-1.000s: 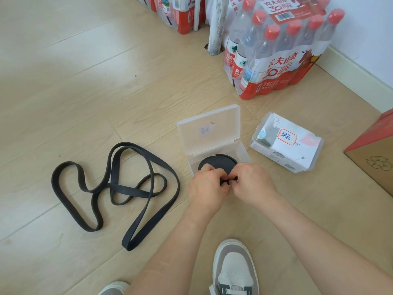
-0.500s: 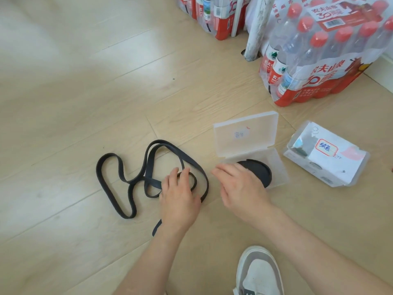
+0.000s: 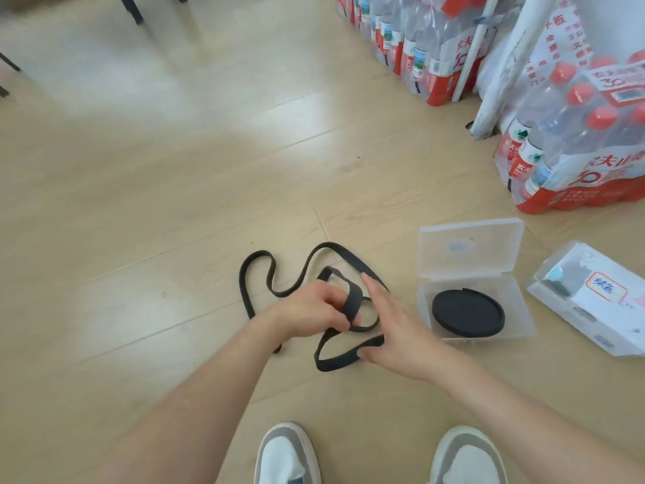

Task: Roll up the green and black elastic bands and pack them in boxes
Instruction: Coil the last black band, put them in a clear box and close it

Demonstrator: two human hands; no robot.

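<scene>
Change: both hands have left the open box and come across to the loose black band point(image 3: 351, 302); half a second ago the left hand lay flat on it, and it has now picked up a strand.
Left hand point(image 3: 314, 310): fingers curled, with a fold of the loose black band wrapped over one finger and held there, lifted a little off the floor.
Right hand point(image 3: 394, 330): fingers straight and spread, gripping nothing; the thumb touches the lower strand and the fingertips reach over the upper one.
Loose black band: sprawled in uneven loops on the wooden floor point(image 3: 174, 204), left of the boxes, with its nearest loop between the two hands.
Rolled black band point(image 3: 467, 312): a flat, tight coil lying inside the open clear box point(image 3: 516, 309), apart from both hands.
Open clear box: on the floor just right of the right hand, its lid point(image 3: 471, 249) standing up behind it.
Closed clear box point(image 3: 590, 302): right of the open one, with a paper label bearing blue handwriting in a red frame; its contents are hard to make out.
Water bottle packs point(image 3: 576, 141): shrink-wrapped, red-capped, standing behind the boxes on either side of a white pole point(image 3: 506, 64).
Shoes point(image 3: 286, 455): grey and white, at the bottom edge.
</scene>
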